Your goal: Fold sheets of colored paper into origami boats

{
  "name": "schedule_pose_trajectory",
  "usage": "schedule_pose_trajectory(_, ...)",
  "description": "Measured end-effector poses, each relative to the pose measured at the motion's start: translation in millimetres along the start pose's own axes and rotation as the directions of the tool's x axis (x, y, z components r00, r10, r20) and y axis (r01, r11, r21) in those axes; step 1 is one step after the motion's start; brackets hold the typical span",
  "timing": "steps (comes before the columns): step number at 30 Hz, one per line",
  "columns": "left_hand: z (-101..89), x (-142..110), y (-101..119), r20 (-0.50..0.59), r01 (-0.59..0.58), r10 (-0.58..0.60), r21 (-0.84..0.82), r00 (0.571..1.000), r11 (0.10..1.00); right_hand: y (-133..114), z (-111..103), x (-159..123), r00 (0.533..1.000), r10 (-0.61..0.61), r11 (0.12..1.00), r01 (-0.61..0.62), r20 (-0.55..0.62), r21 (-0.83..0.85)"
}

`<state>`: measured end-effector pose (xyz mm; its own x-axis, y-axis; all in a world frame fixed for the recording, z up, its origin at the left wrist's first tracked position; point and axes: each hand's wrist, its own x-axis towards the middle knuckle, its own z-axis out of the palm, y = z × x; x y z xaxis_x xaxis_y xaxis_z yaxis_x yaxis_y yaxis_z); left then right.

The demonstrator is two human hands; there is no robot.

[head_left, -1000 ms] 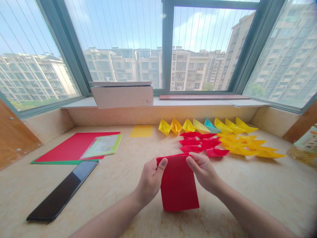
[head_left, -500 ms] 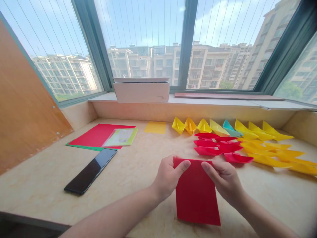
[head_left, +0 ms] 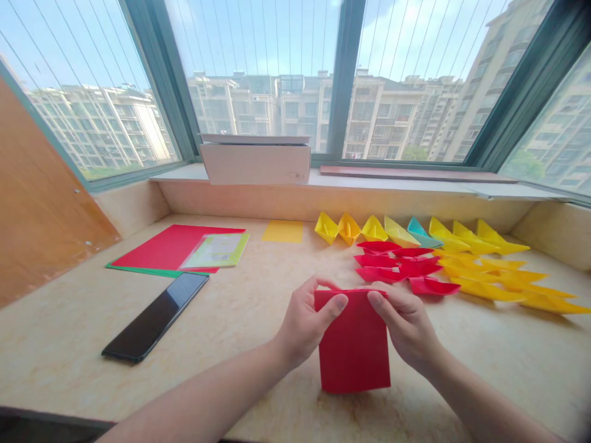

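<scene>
A red sheet of paper [head_left: 354, 351] hangs upright between my two hands, above the tabletop. My left hand [head_left: 310, 317] pinches its upper left corner, thumb on the near face and fingers behind. At the upper right corner my right hand [head_left: 401, 317] grips in the same way. Along the top edge the paper looks folded over; the fingers behind it are partly hidden. Just beyond my right hand lie several red paper boats [head_left: 418, 269], and beside them several yellow paper boats [head_left: 489, 289].
Farther back runs a row of folded boats, mostly yellow, with one teal boat [head_left: 421, 232]. A yellow sheet [head_left: 282, 231] lies left of them. A black phone [head_left: 157, 317] and red paper [head_left: 157, 249] with a clear packet [head_left: 217, 251] lie left. A white box [head_left: 256, 163] stands on the sill.
The red paper has come up slightly and its lower edge sits higher and more level. Both hands keep their hold, the right thumb a little closer in. The whole view has shifted slightly.
</scene>
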<state>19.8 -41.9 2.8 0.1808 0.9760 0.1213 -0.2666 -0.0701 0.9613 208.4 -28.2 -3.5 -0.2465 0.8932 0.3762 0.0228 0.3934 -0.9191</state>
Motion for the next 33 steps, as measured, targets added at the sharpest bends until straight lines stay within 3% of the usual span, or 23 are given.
schedule_pose_trajectory(3,3.9,0.6,-2.7,0.045,0.012,-0.01,-0.06,0.999,0.998,1.2,-1.1,1.6,0.996,-0.003,1.0,0.002,-0.092,-0.007)
schedule_pose_trajectory(6,6.3,-0.4,-4.7,0.038,0.03,-0.029,-0.007,0.999,1.0,2.8,-1.3,1.6,0.99,0.044,0.999,-0.04,-0.133,0.029)
schedule_pose_trajectory(10,6.2,-2.0,-3.6,0.024,0.057,-0.058,0.018,0.998,0.998,3.4,0.5,0.6,0.991,0.053,0.995,-0.043,-0.123,0.085)
schedule_pose_trajectory(15,3.5,-4.1,2.0,0.055,0.011,-0.011,-0.011,0.998,1.0,1.5,2.6,-0.6,0.997,0.002,0.998,0.003,-0.079,0.056)
schedule_pose_trajectory(21,2.0,-6.2,0.9,-0.063,-0.052,0.063,0.17,0.996,0.984,-2.9,3.3,-4.1,0.995,-0.094,0.986,0.088,-0.032,-0.142)
schedule_pose_trajectory(27,1.3,-6.7,0.2,-0.052,-0.087,0.105,0.263,0.993,0.961,-4.3,4.0,-4.6,0.988,-0.155,0.972,0.151,-0.008,-0.18)
schedule_pose_trajectory(33,-0.8,-7.3,-0.3,-0.13,-0.154,0.204,0.319,0.97,0.935,-0.5,3.3,-5.7,0.98,-0.186,0.968,0.172,-0.064,-0.185)
